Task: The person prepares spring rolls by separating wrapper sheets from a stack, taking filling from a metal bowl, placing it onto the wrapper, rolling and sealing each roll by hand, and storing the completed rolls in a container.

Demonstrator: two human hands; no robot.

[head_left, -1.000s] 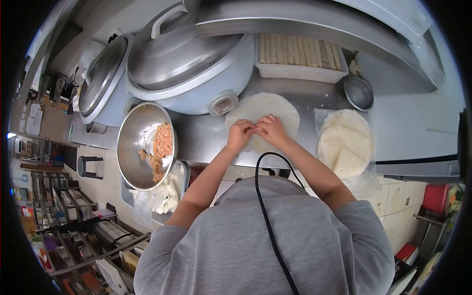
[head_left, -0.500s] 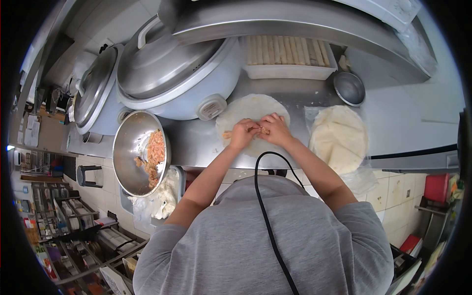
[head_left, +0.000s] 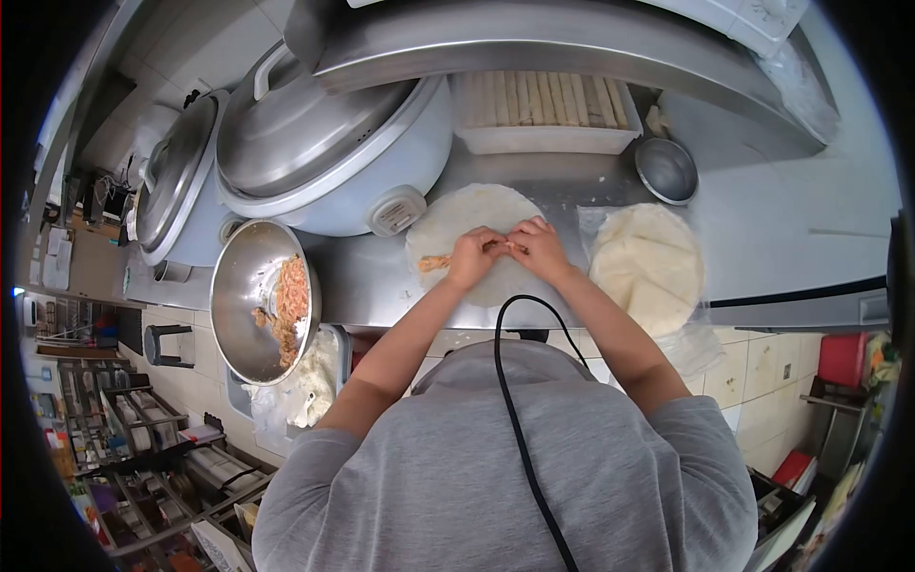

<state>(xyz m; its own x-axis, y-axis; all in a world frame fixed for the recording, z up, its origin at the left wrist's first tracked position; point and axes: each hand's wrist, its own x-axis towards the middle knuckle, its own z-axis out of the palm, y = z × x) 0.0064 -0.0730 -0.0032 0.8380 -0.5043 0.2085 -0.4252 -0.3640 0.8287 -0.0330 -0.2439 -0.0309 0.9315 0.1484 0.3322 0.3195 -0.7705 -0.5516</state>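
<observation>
A round, thin pastry wrapper (head_left: 477, 202) lies flat on the steel counter in front of me. A strip of pinkish minced meat filling (head_left: 436, 262) stretches across it, and part of the strip is covered by my hands. My left hand (head_left: 476, 257) is over the middle of the wrapper, fingers closed in a pinch on the filling. Against it, my right hand (head_left: 539, 252) is curled too, its fingertips pinching the same filling. A bit of meat shows between the fingertips. To the left, a steel bowl (head_left: 232, 329) holds more of this meat mixture.
Further wrappers (head_left: 648, 262) lie stacked on plastic at the right. Behind are a white tray (head_left: 548, 142) of pale rolls and a small metal bowl (head_left: 667, 172). Large lidded cookers (head_left: 334, 186) stand at back left. A steel shelf (head_left: 572, 43) overhangs the counter.
My hands have drawn closer together over the filling, and more of the strip's left end now shows. The whole view has shifted slightly.
</observation>
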